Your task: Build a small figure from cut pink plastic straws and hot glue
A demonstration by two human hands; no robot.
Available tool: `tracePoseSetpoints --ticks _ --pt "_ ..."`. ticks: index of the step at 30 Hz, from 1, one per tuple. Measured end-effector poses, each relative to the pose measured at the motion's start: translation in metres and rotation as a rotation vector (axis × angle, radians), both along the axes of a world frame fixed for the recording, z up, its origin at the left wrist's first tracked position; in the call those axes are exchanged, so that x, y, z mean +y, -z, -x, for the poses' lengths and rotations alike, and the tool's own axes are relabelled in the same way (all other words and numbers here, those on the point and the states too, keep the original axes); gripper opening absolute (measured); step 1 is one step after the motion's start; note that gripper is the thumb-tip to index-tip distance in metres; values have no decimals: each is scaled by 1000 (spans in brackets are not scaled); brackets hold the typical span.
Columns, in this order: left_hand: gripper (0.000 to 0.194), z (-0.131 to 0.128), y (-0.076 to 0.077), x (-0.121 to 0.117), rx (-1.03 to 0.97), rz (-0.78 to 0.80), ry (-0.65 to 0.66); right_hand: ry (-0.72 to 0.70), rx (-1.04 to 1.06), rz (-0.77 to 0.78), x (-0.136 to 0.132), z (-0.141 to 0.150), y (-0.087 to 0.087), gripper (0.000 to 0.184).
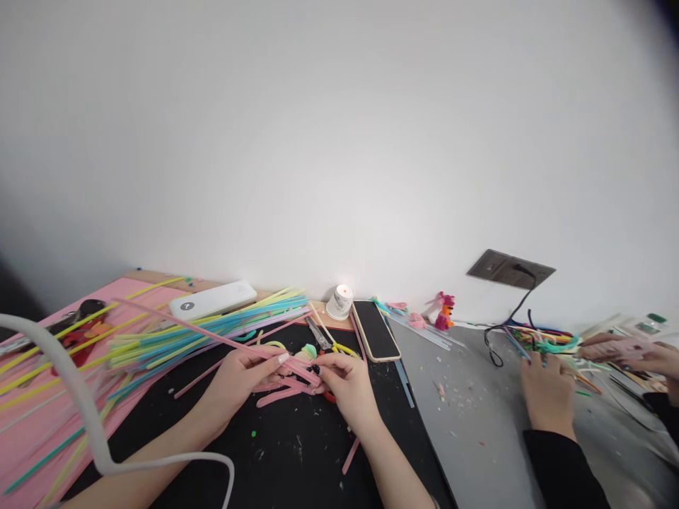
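Two bare hands, near centre: the left hand (241,382) closed in a thumb-and-finger pinch on pink strips (281,394); the right hand (344,385) likewise closed, fingertips drawn together on the same strips just beside it. The strips are held above the black mat (297,459), one long length trailing far left; whether they are twisted together cannot be told. For good handling, both pinches are best kept close together, bends made short, and the long tail kept free of other stock.

One white cable (98,442), near left: draped across the left forearm's view, liable to snag the sleeve-less arm.

One bundle of mixed coloured strips (175,350), left: crossed by the pink tail, so tangling is judged likely.

One yellow-handled tool (344,349), just beyond the right hand, within easy reach.

One phone (376,331), far right of the hands.

One white power bank (213,300), far left.

One paper cup (340,304), far centre, set by the wall.

Two co-worker's hands (549,392), well apart at right, occupied among other strips.
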State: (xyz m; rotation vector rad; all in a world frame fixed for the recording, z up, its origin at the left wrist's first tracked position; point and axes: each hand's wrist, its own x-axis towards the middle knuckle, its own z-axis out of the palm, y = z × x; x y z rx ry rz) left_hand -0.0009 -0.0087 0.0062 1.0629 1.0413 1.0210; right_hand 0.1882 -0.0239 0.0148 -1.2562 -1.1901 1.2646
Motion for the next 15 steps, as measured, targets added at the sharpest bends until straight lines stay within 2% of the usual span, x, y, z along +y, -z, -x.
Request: tracePoseSetpoints --ticks 8,15 --pt "24 -1 -5 -1 44 -10 -25 -15 -4 4 1 -1 2 12" --pt "22 0 -7 -1 56 -12 -75 -95 84 41 -2 0 -2 26"
